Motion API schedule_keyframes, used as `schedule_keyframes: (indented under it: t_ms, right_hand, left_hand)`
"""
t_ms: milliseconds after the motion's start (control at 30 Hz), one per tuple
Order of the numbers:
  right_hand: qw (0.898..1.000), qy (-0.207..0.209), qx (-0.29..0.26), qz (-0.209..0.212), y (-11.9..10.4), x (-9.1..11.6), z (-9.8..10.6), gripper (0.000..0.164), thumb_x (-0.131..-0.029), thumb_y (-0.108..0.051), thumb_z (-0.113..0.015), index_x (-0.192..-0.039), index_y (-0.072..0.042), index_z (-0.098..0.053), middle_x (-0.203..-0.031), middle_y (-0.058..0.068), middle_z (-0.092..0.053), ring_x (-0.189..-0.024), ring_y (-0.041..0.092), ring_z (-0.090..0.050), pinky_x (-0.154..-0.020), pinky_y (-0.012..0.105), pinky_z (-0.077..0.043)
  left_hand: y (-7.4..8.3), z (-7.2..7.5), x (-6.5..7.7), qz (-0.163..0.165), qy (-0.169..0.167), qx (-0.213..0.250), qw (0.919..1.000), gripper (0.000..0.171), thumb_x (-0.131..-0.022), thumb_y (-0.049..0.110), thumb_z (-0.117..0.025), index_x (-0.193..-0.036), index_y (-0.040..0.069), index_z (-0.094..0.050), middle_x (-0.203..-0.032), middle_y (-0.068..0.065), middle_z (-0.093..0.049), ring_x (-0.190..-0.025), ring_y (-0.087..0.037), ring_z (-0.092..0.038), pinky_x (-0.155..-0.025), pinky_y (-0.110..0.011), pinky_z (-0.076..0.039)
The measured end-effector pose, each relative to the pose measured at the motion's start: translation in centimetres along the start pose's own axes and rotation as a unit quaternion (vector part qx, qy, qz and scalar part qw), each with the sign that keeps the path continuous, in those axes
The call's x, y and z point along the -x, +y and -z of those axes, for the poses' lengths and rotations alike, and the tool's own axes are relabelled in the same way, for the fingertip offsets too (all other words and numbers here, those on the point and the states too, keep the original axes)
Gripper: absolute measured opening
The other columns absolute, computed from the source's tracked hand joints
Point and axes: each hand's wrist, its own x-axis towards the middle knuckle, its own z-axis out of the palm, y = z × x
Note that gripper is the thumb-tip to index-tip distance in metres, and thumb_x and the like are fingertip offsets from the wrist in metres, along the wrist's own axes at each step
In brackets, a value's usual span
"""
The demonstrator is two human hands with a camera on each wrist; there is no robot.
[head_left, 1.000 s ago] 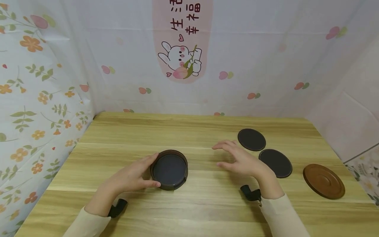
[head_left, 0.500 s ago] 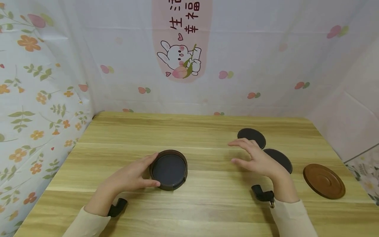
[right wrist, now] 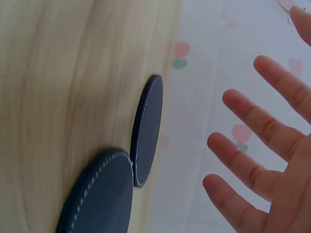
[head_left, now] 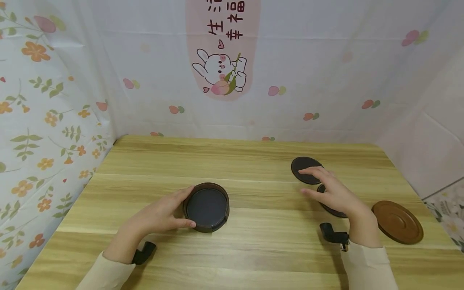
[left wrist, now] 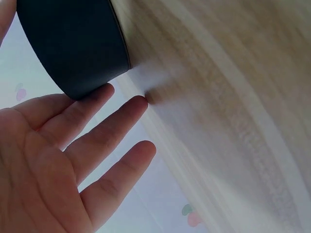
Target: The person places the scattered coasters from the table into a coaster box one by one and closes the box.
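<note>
A round dark coaster holder with a raised rim stands left of the middle of the table, a dark coaster lying inside it. My left hand holds its left side between thumb and fingers; in the left wrist view two fingers touch the holder's wall, the others apart from it. My right hand, fingers spread and holding nothing, hovers over two stitched dark coasters. One is the far coaster; the near coaster is mostly hidden beneath the hand in the head view.
A brown round disc with a ringed centre lies at the right of the wooden table. Behind the table hangs a printed white cloth; a flowered cloth hangs on the left. Each wrist carries a black camera mount.
My right hand has moved rightward, from beside the two loose coasters to above them, and now covers much of the near one. The left hand and the coaster holder stay in place.
</note>
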Motion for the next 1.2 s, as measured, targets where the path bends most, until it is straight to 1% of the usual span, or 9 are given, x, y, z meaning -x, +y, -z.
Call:
schedule_keyframes:
  t_ms: [100, 200, 433, 633, 767, 867, 967, 1033, 1200]
  right_hand:
    - [1.000, 0.012, 0.008, 0.003, 0.5, 0.2, 0.4, 0.051, -0.095, -0.024, -0.069, -0.139, -0.007, -0.052, -0.143, 0.022, -0.047, -0.133, 0.051, -0.034, -0.095, 0.072, -0.035]
    - [1.000, 0.023, 0.015, -0.001, 1.1, 0.7, 0.8, 0.050, -0.095, -0.022, -0.069, -0.138, -0.006, -0.052, -0.141, 0.022, -0.048, -0.132, 0.051, -0.036, -0.096, 0.072, -0.035]
    - [0.999, 0.020, 0.007, -0.040, 2.5, 1.6, 1.8, 0.055, -0.096, -0.024, -0.067, -0.142, -0.002, -0.047, -0.149, 0.030, -0.038, -0.136, 0.059, -0.024, -0.098, 0.077, -0.025]
    - [0.998, 0.023, 0.017, -0.053, 4.0, 2.3, 2.6, 0.061, -0.093, -0.022, -0.070, -0.143, 0.002, -0.045, -0.148, 0.033, -0.036, -0.135, 0.060, -0.025, -0.097, 0.076, -0.026]
    - [0.996, 0.022, 0.041, -0.076, 5.4, 3.0, 3.0, 0.064, -0.093, -0.024, -0.070, -0.144, 0.004, -0.043, -0.146, 0.036, -0.035, -0.134, 0.061, -0.025, -0.103, 0.078, -0.016]
    - [0.995, 0.018, 0.047, -0.089, 6.2, 3.4, 3.2, 0.065, -0.094, -0.025, -0.070, -0.144, 0.005, -0.042, -0.146, 0.037, -0.034, -0.133, 0.062, -0.023, -0.105, 0.079, -0.008]
    - [0.994, 0.013, 0.050, -0.094, 6.6, 3.6, 3.3, 0.068, -0.092, -0.027, -0.071, -0.144, 0.005, -0.041, -0.145, 0.038, -0.034, -0.132, 0.063, -0.023, -0.104, 0.079, -0.009]
    - [0.993, 0.004, 0.058, -0.101, 6.9, 3.7, 3.3, 0.071, -0.091, -0.028, -0.072, -0.144, 0.006, -0.040, -0.145, 0.040, -0.032, -0.131, 0.065, -0.023, -0.101, 0.080, -0.013]
    - [0.988, -0.029, 0.072, -0.135, 7.6, 4.2, 3.0, 0.079, -0.088, -0.034, -0.074, -0.145, 0.008, -0.037, -0.143, 0.045, -0.029, -0.127, 0.069, -0.024, -0.094, 0.080, -0.019]
  left_hand:
    - [-0.1, 0.0, 0.1, 0.001, 0.001, 0.001, 1.0000, 0.104, -0.082, 0.057, -0.074, -0.156, 0.001, -0.027, -0.158, -0.018, -0.037, -0.144, -0.039, -0.038, -0.114, -0.057, -0.037]
    - [-0.2, 0.0, 0.2, 0.004, 0.001, 0.002, 1.0000, 0.104, -0.082, 0.058, -0.073, -0.156, 0.002, -0.027, -0.158, -0.018, -0.036, -0.145, -0.039, -0.037, -0.115, -0.057, -0.036]
    - [0.0, 0.2, 0.4, 0.018, -0.008, 0.010, 0.9998, 0.104, -0.082, 0.058, -0.073, -0.158, 0.004, -0.025, -0.160, -0.018, -0.033, -0.145, -0.040, -0.036, -0.114, -0.059, -0.036]
    - [0.0, 0.1, 0.3, 0.020, -0.005, 0.005, 0.9998, 0.104, -0.082, 0.058, -0.073, -0.158, 0.005, -0.025, -0.160, -0.018, -0.034, -0.145, -0.040, -0.037, -0.114, -0.059, -0.037]
    - [0.1, 0.0, 0.2, 0.021, -0.009, 0.007, 0.9997, 0.103, -0.083, 0.058, -0.073, -0.158, 0.006, -0.026, -0.160, -0.018, -0.034, -0.145, -0.040, -0.036, -0.114, -0.059, -0.037]
    - [0.2, 0.0, 0.2, 0.023, -0.009, 0.009, 0.9996, 0.102, -0.083, 0.056, -0.074, -0.158, 0.005, -0.026, -0.160, -0.018, -0.033, -0.145, -0.040, -0.036, -0.114, -0.059, -0.036]
    - [0.3, 0.0, 0.3, 0.025, -0.007, 0.010, 0.9996, 0.102, -0.083, 0.054, -0.075, -0.157, 0.005, -0.026, -0.160, -0.018, -0.033, -0.145, -0.041, -0.036, -0.114, -0.059, -0.036]
    - [0.4, 0.0, 0.3, 0.024, -0.007, 0.012, 0.9996, 0.102, -0.083, 0.054, -0.075, -0.157, 0.004, -0.025, -0.160, -0.018, -0.033, -0.145, -0.041, -0.036, -0.114, -0.059, -0.036]
    - [0.4, 0.1, 0.2, 0.024, -0.008, 0.016, 0.9996, 0.102, -0.083, 0.054, -0.075, -0.157, 0.004, -0.026, -0.160, -0.018, -0.033, -0.145, -0.041, -0.036, -0.114, -0.059, -0.036]
